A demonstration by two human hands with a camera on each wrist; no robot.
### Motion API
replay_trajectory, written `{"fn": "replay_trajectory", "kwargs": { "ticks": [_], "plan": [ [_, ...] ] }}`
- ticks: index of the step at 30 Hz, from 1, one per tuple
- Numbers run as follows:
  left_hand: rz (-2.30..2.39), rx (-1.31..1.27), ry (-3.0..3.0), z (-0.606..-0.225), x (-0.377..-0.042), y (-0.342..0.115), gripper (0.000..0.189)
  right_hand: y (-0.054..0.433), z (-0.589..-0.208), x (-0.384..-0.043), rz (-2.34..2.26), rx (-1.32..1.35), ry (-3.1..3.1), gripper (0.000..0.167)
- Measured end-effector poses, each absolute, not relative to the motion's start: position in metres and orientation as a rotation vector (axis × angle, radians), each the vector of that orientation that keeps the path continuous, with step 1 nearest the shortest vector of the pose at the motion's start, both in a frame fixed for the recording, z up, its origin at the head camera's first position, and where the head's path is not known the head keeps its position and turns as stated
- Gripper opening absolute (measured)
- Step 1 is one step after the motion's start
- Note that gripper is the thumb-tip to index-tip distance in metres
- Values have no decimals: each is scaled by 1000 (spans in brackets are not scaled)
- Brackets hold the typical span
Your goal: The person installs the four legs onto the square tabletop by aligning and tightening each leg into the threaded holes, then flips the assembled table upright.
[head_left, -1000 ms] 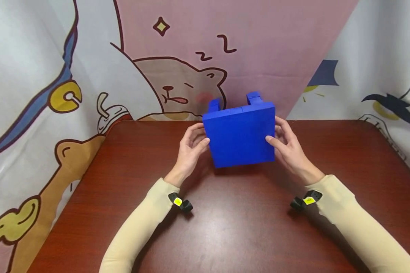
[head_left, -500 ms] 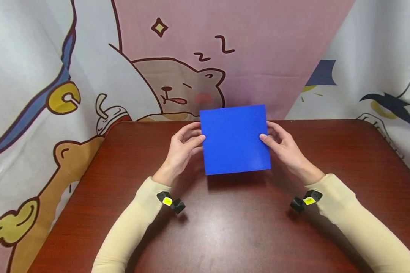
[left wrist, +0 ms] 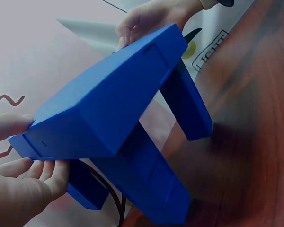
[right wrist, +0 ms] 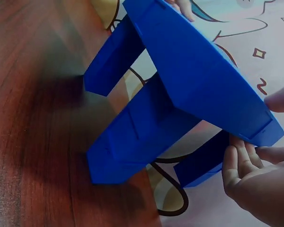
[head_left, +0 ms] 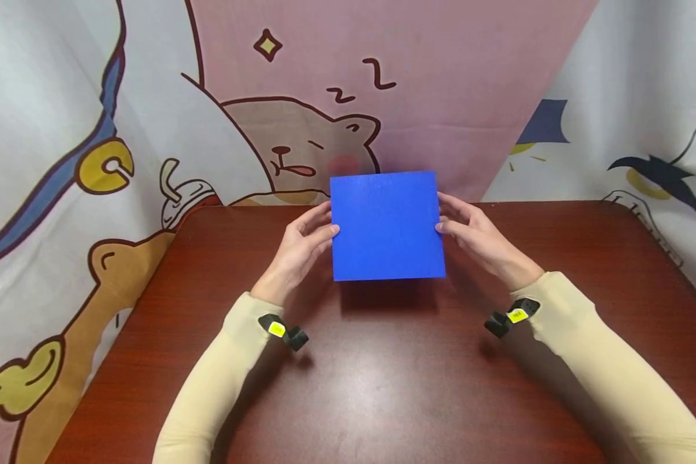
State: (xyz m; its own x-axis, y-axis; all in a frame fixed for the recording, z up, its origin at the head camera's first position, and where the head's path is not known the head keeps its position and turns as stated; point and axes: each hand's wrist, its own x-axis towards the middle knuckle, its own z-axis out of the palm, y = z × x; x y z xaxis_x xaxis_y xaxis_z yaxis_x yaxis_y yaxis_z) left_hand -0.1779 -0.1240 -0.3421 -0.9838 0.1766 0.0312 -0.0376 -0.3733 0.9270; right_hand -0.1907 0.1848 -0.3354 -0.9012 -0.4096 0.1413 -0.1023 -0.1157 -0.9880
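A small blue stool with a flat square top and blocky legs is held between my two hands, top side toward the head camera. My left hand grips its left edge, thumb on the top face and fingers underneath. On the opposite edge my right hand grips it the same way. From the left wrist, the legs point down with their feet close over the tabletop. The right wrist view likewise shows a thick leg near the wood. In the head view the top hides all the legs.
The stool is over a dark reddish-brown wooden table, toward its far edge. Behind and beside the table hangs a cartoon-printed curtain. A small black camera is strapped on the left wrist, another on the right.
The stool has tipped so its legs, seen beyond the top a second ago, are now hidden beneath it. Both hands have shifted it left and, lately, slightly toward the far edge.
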Motion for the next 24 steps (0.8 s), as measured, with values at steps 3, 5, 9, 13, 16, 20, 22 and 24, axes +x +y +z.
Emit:
{"fn": "replay_trajectory", "kwargs": {
  "ticks": [3,5,9,13,16,20,22,24],
  "plan": [
    [2470,181,1711,-342,-184,-124,53,184,-336,-195,-2143,-542,1909,63],
    [2463,183,1720,-342,-187,-124,54,183,-338,-197,-2151,-535,1895,63],
    [2459,209,1671,-347,-191,-124,57,184,-345,-201,-2156,-544,1829,65],
    [2459,235,1601,-354,-191,-125,58,185,-353,-204,-2144,-559,1759,66],
    [2452,235,1582,-358,-193,-126,57,186,-357,-205,-2147,-544,1721,66],
    [2427,178,1589,-362,-197,-125,55,186,-361,-205,-2162,-482,1670,66],
    [2408,149,1603,-363,-198,-125,54,186,-362,-205,-2160,-458,1668,66],
    [2387,136,1629,-363,-199,-125,54,186,-363,-204,-2143,-449,1692,66]
  ]
}}
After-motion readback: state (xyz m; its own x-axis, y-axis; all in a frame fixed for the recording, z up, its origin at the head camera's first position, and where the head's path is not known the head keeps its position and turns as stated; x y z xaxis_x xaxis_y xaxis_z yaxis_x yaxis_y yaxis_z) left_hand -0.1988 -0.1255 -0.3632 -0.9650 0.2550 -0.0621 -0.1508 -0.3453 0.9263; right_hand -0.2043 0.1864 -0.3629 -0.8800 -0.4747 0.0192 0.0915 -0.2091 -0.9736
